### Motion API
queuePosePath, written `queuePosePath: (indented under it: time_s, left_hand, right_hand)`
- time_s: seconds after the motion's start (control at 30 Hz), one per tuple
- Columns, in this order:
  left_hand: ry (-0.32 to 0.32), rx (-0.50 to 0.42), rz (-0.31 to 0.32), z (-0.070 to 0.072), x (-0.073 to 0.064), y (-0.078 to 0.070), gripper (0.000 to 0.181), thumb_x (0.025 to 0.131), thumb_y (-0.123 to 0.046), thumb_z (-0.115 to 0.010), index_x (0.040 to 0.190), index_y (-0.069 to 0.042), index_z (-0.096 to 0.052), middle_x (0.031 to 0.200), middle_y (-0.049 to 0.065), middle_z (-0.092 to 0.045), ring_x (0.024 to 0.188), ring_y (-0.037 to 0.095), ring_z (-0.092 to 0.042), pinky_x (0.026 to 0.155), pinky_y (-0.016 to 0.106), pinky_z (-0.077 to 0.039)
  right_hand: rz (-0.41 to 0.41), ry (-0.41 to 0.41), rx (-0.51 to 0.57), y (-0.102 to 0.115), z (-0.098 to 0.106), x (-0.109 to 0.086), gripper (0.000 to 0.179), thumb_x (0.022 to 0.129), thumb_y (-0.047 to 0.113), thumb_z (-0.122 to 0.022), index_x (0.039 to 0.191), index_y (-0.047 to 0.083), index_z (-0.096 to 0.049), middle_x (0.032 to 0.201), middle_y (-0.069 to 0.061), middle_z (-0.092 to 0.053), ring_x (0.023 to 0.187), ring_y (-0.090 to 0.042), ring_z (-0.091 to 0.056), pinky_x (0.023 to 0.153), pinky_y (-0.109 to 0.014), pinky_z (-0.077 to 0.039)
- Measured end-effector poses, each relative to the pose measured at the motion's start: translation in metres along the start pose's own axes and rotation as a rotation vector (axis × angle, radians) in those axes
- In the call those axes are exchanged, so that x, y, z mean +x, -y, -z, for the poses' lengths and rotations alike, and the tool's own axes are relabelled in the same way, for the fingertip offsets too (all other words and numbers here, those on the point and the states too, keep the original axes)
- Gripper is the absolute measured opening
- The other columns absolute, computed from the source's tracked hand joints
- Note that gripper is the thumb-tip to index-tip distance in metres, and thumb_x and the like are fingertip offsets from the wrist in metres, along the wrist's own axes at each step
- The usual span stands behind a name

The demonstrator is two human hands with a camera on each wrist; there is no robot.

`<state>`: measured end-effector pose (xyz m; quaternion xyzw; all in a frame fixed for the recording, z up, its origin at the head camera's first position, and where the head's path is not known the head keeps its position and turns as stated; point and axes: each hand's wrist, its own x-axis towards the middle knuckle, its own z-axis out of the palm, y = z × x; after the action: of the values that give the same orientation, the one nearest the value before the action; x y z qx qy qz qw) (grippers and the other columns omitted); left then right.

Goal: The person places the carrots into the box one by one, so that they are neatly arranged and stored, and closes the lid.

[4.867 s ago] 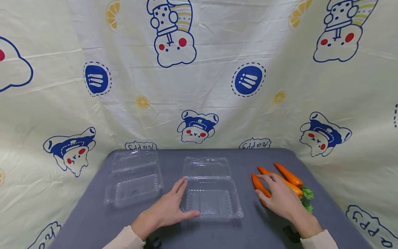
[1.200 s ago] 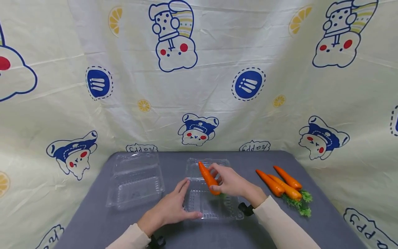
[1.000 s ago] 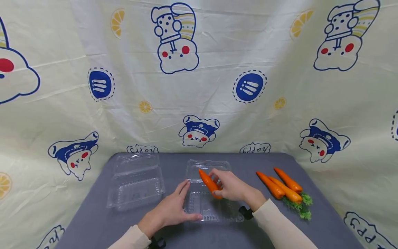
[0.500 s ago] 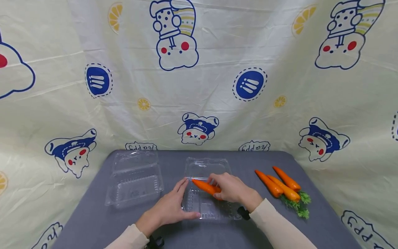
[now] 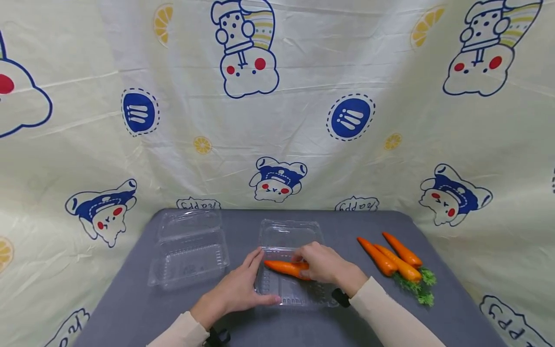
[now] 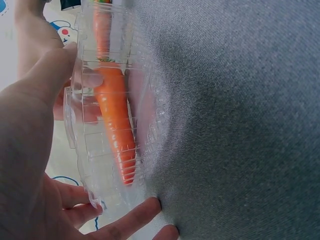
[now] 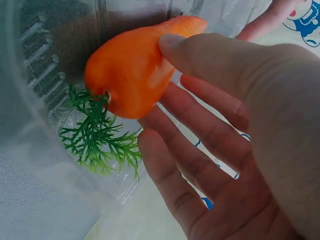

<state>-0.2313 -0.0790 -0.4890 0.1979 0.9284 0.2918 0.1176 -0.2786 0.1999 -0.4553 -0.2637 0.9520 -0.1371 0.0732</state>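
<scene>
while the left hand [image 5: 237, 289] lies spread against a container [image 5: 295, 298], the right [image 5: 324, 262] pinches a carrot [image 5: 283, 267]

1. You read "happy" [image 5: 198, 204] on the curtain [image 5: 286, 120], near the back left corner of the surface [image 5: 244, 230].
2. You read another "happy" [image 5: 357, 204] near its back right corner.
3. You see partly legible lettering [image 5: 508, 319] beyond its right edge.
</scene>
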Motion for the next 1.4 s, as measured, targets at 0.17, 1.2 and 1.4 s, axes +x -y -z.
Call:
queuePosePath:
  time_s: [0.17, 1.2, 1.4]
  left_hand:
    - [0.005, 0.013, -0.001, 0.0, 0.002, 0.001, 0.133, 0.089, -0.08, -0.088, 0.187, -0.015, -0.025, 0.197, 0.006, -0.021, 0.157, 0.042, -0.063, 0.126, 0.067, -0.057]
    - [0.007, 0.019, 0.013, 0.0, 0.001, 0.002, 0.133, 0.09, -0.079, -0.089, 0.188, -0.017, -0.023, 0.198, 0.003, -0.018, 0.158, 0.04, -0.061, 0.128, 0.067, -0.054]
    - [0.007, 0.021, 0.01, 0.0, 0.001, 0.003, 0.133, 0.09, -0.079, -0.088, 0.188, -0.018, -0.023, 0.198, 0.003, -0.018, 0.16, 0.039, -0.06, 0.129, 0.066, -0.054]
  right_hand:
    - [0.009, 0.002, 0.078, -0.002, 0.001, -0.004, 0.035, 0.099, 0.009, -0.094, 0.133, 0.011, -0.087, 0.131, -0.003, -0.087, 0.12, -0.024, -0.081, 0.111, -0.052, -0.068]
    - [-0.074, -0.443, 0.009, -0.095, 0.021, -0.073, 0.035, 0.101, 0.011, -0.092, 0.135, 0.011, -0.083, 0.127, -0.011, -0.08, 0.108, -0.03, -0.077, 0.089, -0.05, -0.068]
    - [-0.159, -0.44, -0.016, -0.124, 0.024, -0.085, 0.043, 0.101, 0.015, -0.092, 0.14, 0.006, -0.08, 0.132, -0.021, -0.078, 0.112, -0.039, -0.076, 0.095, -0.063, -0.066]
